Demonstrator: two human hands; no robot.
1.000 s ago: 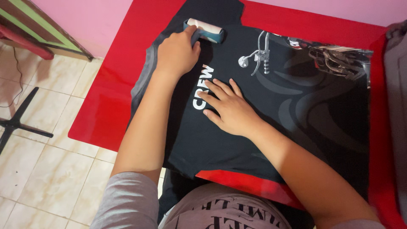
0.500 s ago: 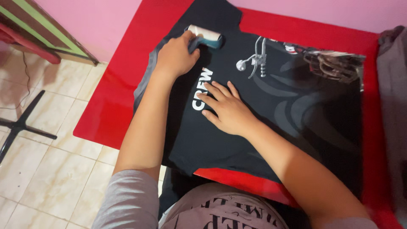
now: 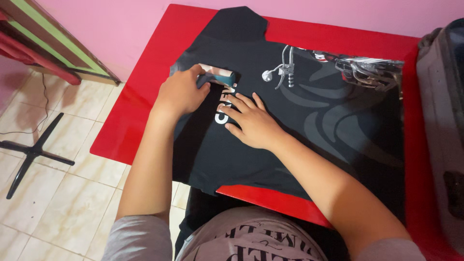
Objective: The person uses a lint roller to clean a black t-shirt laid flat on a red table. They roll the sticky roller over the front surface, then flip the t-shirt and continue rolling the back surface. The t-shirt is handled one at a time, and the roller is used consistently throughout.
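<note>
A black printed T-shirt (image 3: 309, 121) lies spread flat on a red table (image 3: 145, 116). My left hand (image 3: 180, 92) grips a lint roller (image 3: 218, 75) with a white roll and teal handle, pressed on the shirt near its left side. My right hand (image 3: 251, 121) lies flat with fingers spread on the shirt, just right of the roller, over the white lettering. The roller's handle is mostly hidden in my left palm.
A grey bag or suitcase (image 3: 442, 125) stands at the table's right edge. A pink wall runs behind the table. On the tiled floor at left is a black cross-shaped stand (image 3: 31, 152), with a cable and a striped wooden frame (image 3: 53, 38) beyond.
My left hand has drawn the lint roller back toward me along the shirt, ending close to my right hand's fingertips. My right hand stays pressed flat on the shirt.
</note>
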